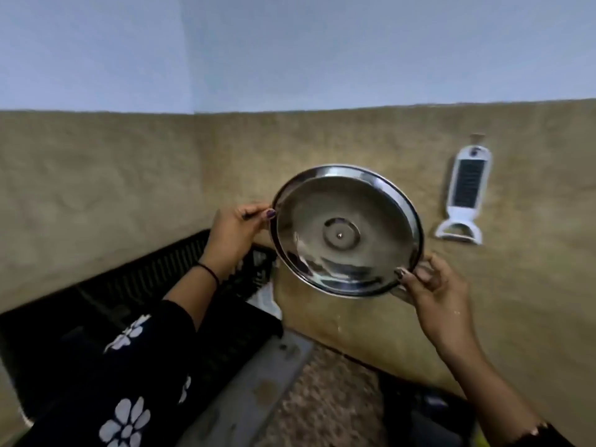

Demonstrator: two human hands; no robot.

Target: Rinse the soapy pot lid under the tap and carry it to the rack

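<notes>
Lid (346,230) of steel is held upright above the black rack (135,285); left hand (233,233) pinches its left rim, right hand (432,285) pinches the lower right rim.

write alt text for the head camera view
Two bare hands, left hand and right hand, hold a round shiny steel pot lid by its rim, underside toward the camera, before a tan wall, above a black slatted plastic rack.
</notes>
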